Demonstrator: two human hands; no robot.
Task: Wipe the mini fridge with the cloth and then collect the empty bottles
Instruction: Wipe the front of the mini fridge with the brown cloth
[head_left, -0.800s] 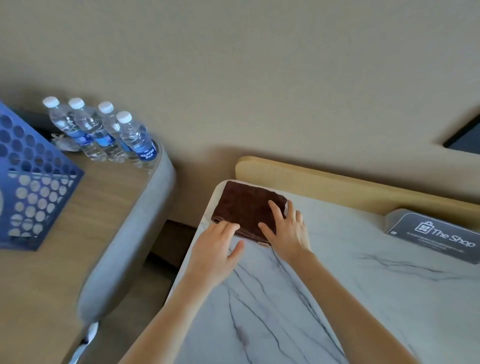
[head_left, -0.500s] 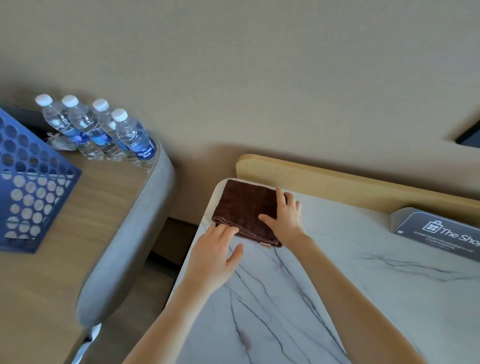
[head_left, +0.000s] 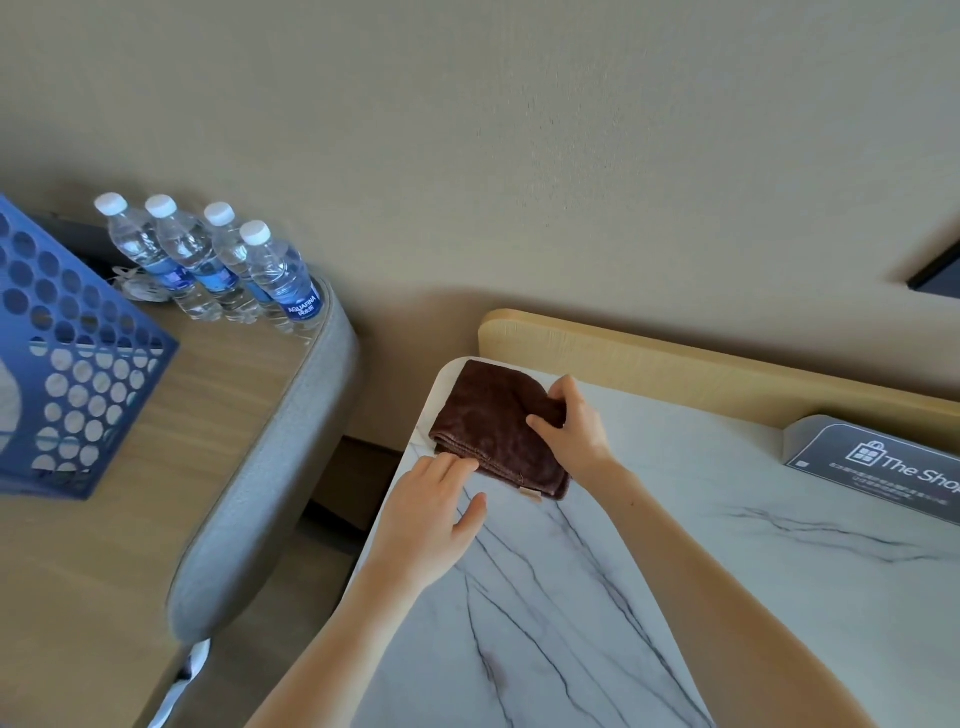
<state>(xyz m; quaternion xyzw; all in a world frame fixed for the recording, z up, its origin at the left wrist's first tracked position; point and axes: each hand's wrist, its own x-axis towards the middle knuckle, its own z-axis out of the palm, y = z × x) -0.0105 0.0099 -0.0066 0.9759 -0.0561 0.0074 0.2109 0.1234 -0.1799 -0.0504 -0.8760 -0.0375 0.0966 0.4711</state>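
My right hand (head_left: 571, 436) curls its fingers and thumb around the far right edge of the folded brown cloth (head_left: 488, 421), which lies at the corner of the marble-patterned worktop (head_left: 675, 571). My left hand (head_left: 431, 525) lies flat, its fingertips touching the cloth's near edge. Four capped water bottles (head_left: 218, 265) stand on the wooden worktop (head_left: 156, 467) to my left.

Blue perforated basket (head_left: 78, 374) on wooden table (head_left: 156, 519); grey "The Shop" sign (head_left: 893, 462) far right
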